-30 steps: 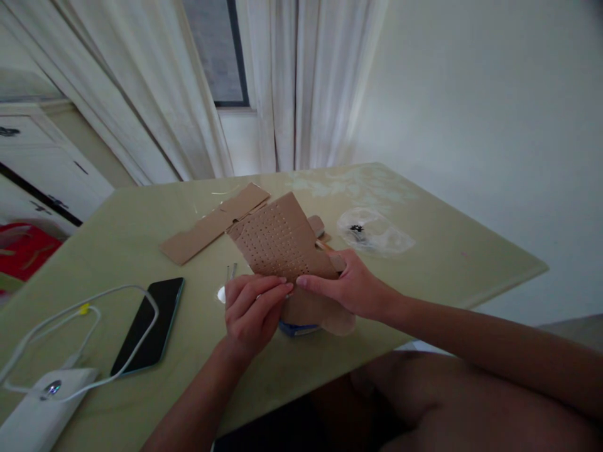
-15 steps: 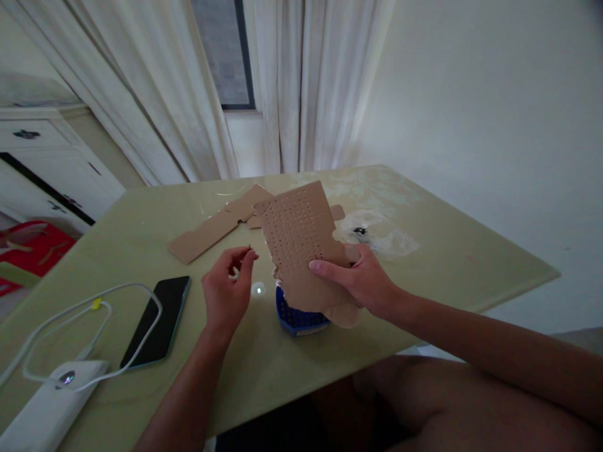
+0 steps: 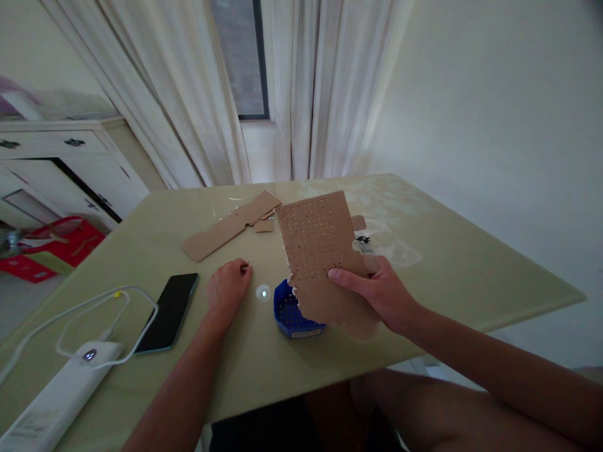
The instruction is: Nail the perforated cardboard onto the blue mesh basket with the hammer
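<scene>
A second ago my two hands were together at the lower edge of the perforated cardboard (image 3: 320,248); now my left hand (image 3: 227,290) has gone away from it and is down at the worktop (image 3: 447,263), its fingers pinched together on something very thin and dark, maybe a pin, though it is too small for me to say for sure. My right hand (image 3: 381,292) alone keeps the cardboard, thumb on the front and the other fingers behind, and the sheet now stands more upright, its rows of holes facing me. So I judge that one piece was just taken out from the sheet or is being picked up for it. From my left hand the cardboard is at about 2 o'clock, near but not touching. The small blue basket (image 3: 289,312) sits on the worktop at 4 o'clock from that hand, partly under the sheet, and a small pale round thing (image 3: 263,292) lies between them. The phone (image 3: 169,311) lies at 8 o'clock, and a loose cardboard strip (image 3: 230,225) at 12 o'clock.
</scene>
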`<state>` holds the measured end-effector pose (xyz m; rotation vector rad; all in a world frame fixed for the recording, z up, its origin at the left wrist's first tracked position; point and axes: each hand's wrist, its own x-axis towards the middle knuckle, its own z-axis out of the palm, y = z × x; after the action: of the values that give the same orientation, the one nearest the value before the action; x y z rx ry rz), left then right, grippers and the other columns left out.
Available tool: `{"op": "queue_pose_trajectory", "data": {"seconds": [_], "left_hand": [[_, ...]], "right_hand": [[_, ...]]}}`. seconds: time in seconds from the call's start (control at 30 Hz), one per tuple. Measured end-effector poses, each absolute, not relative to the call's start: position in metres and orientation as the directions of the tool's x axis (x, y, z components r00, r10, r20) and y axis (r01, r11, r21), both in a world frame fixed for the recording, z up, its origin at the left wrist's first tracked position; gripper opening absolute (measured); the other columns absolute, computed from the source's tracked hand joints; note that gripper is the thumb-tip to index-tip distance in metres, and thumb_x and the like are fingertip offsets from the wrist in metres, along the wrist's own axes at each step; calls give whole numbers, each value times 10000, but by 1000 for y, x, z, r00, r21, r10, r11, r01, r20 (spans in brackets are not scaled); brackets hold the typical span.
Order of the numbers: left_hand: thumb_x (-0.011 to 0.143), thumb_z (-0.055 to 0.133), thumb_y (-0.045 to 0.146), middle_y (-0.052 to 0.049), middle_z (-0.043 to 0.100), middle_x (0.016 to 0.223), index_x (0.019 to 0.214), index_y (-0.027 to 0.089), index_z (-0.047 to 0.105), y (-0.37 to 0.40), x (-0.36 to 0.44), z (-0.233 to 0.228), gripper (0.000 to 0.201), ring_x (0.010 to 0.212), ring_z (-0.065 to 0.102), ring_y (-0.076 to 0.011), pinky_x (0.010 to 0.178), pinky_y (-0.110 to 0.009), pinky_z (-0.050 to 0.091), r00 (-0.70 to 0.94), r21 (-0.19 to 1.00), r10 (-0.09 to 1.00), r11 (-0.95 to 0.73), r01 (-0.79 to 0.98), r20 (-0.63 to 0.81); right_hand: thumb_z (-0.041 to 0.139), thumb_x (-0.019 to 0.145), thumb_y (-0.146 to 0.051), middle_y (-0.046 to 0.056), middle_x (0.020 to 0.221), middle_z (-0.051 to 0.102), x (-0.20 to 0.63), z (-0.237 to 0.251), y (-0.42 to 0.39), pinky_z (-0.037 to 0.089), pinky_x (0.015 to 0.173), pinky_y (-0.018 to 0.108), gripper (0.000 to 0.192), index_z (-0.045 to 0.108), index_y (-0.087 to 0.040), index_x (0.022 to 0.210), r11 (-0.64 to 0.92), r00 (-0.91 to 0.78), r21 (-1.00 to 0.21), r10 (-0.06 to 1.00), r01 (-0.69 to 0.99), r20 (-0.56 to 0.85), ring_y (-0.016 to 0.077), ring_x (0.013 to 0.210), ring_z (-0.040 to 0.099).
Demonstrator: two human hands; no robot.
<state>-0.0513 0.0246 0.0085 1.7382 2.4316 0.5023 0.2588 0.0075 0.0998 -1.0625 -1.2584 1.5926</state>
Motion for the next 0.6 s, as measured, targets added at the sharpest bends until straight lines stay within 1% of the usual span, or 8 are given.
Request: {"op": "queue_pose_trajectory", "data": {"seconds": [0.17, 0.27, 0.37, 0.43, 0.5, 0.57, 0.6], "left_hand": [[1049, 559, 364, -190, 842, 1137, 1087, 187, 835, 24, -52, 6, 330, 984, 784, -358, 790, -406, 534, -349, 303, 931, 304, 903, 107], [1043, 560, 340, -184, 842, 1106, 1069, 191, 831, 24, -52, 3, 310, 951, 780, -341, 781, -394, 529, -347, 314, 929, 295, 902, 124], [1046, 559, 323, -175, 837, 1088, 1036, 184, 818, 25, -52, 1, 294, 942, 770, -329, 779, -389, 526, -329, 340, 927, 256, 905, 179], [1061, 546, 325, -161, 828, 1075, 1034, 182, 806, 26, -50, 2, 298, 984, 757, -322, 826, -395, 536, -295, 370, 919, 186, 910, 261], [1073, 545, 334, -135, 819, 1062, 1050, 190, 796, 25, -45, 5, 290, 1029, 742, -297, 898, -388, 544, -251, 400, 899, 95, 911, 358], [1070, 572, 324, -108, 813, 1021, 1058, 197, 793, 22, -37, 8, 255, 993, 734, -260, 910, -367, 553, -177, 438, 836, -83, 895, 519], [1064, 589, 303, -99, 809, 1001, 1068, 198, 794, 18, -32, 9, 231, 952, 731, -243, 889, -357, 558, -129, 441, 773, -208, 873, 621]], "right_hand": [[1016, 714, -476, 110, 1039, 881, 268, 102, 5, 706, 826, 461, 415, 884, -187, 980, -140, -287, -983, 952, -117, -101, 289, 869, 835], [1011, 722, -475, 114, 1035, 880, 271, 102, 4, 706, 815, 466, 394, 880, -185, 954, -136, -281, -984, 955, -117, -99, 288, 850, 832], [1012, 723, -480, 112, 1019, 880, 274, 102, 3, 705, 816, 464, 405, 880, -191, 973, -153, -289, -980, 951, -130, -110, 296, 871, 837], [1012, 725, -483, 110, 1005, 878, 275, 102, 2, 703, 826, 471, 416, 881, -192, 992, -163, -301, -977, 947, -139, -115, 300, 878, 839], [1007, 737, -486, 113, 1004, 876, 274, 102, 2, 700, 833, 479, 411, 879, -189, 992, -169, -319, -975, 941, -145, -116, 299, 873, 837], [1002, 746, -487, 114, 1018, 876, 272, 102, 1, 697, 842, 480, 400, 877, -190, 984, -176, -341, -972, 933, -157, -114, 294, 874, 836], [1003, 744, -488, 111, 1016, 875, 270, 103, 1, 696, 850, 478, 399, 875, -193, 980, -181, -354, -969, 928, -166, -113, 293, 880, 837]]}}
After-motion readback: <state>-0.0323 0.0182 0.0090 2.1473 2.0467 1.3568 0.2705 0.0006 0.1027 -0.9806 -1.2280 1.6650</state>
